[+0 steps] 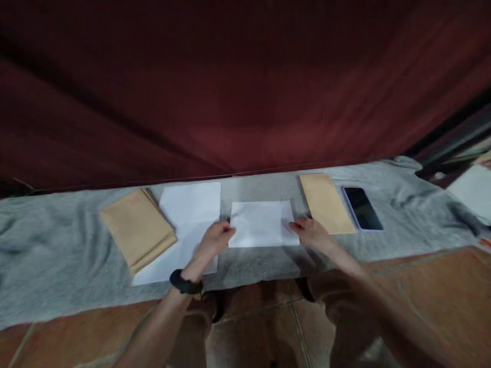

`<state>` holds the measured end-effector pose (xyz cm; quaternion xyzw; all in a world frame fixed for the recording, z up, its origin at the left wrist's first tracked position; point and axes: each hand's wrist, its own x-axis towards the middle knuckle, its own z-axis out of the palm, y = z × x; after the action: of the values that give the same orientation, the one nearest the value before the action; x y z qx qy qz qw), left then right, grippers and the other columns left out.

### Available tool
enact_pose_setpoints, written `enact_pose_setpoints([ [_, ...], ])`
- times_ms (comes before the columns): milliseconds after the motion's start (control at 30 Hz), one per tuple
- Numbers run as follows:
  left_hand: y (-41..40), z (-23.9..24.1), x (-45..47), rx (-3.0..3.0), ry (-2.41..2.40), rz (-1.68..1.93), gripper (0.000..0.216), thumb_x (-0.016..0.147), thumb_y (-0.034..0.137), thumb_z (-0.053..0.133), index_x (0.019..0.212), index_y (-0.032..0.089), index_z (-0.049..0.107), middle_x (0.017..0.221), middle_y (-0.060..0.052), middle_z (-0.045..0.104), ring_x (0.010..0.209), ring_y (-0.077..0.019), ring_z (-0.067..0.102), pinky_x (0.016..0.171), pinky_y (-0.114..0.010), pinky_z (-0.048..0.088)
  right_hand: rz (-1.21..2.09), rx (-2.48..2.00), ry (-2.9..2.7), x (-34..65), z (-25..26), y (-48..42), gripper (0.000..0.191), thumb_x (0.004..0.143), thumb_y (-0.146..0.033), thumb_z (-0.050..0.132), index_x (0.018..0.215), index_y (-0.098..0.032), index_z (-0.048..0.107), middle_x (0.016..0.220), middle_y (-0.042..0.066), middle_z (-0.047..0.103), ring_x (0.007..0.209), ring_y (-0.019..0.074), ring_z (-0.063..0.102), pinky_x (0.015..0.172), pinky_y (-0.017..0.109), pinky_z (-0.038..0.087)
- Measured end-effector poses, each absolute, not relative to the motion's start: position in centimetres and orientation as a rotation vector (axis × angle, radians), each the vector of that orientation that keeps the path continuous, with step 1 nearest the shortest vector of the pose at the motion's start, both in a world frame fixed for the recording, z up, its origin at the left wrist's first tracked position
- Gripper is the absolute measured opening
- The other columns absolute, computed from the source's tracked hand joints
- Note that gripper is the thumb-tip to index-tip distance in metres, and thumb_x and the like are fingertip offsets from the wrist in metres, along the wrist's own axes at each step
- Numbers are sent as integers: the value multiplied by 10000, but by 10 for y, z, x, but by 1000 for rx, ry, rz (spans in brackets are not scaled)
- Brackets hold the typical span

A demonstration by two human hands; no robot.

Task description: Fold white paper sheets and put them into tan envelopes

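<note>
Our white sheet (264,224) lies at the centre of the grey cloth (245,273), its long side running from nine to three o'clock. Our left hand (216,238) has its grip pinched narrow on the sheet's nine-o'clock edge; our right hand (310,232) grips the three-o'clock edge likewise. At nine o'clock from the sheet we see larger white paper (194,202), partly covered by a stack of brown envelopes (136,227). Between two and three o'clock, near our right hand, lies a single brown envelope (326,199), with a dark-screened phone (364,208) just beyond it.
</note>
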<state>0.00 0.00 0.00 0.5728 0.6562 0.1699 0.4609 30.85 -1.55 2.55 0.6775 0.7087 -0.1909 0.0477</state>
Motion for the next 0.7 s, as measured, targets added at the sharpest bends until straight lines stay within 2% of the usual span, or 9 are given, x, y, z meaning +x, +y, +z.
enact_pose_setpoints([
  [167,0,2,0,1438,1647,403,215,773,389,542,650,213,559,536,41,528,542,-143,543,503,-234,370,-670,2088,2100,310,24,-13,408,1035,-407,401,945,-197,739,728,65,731,746,192,703,624,248,418],
  [433,0,8,1,1494,1677,359,220,829,335,521,649,214,553,521,45,526,526,-140,552,502,-233,357,-743,2063,2082,310,26,-11,436,1048,-396,368,957,-192,742,702,56,727,713,181,701,630,244,420],
  [700,-3,11,3,1574,1728,310,247,874,316,513,656,211,566,528,42,531,544,-141,558,528,-240,348,-643,2022,2101,309,25,-13,426,1053,-394,365,1003,-186,734,892,94,764,862,201,720,705,253,449],
])
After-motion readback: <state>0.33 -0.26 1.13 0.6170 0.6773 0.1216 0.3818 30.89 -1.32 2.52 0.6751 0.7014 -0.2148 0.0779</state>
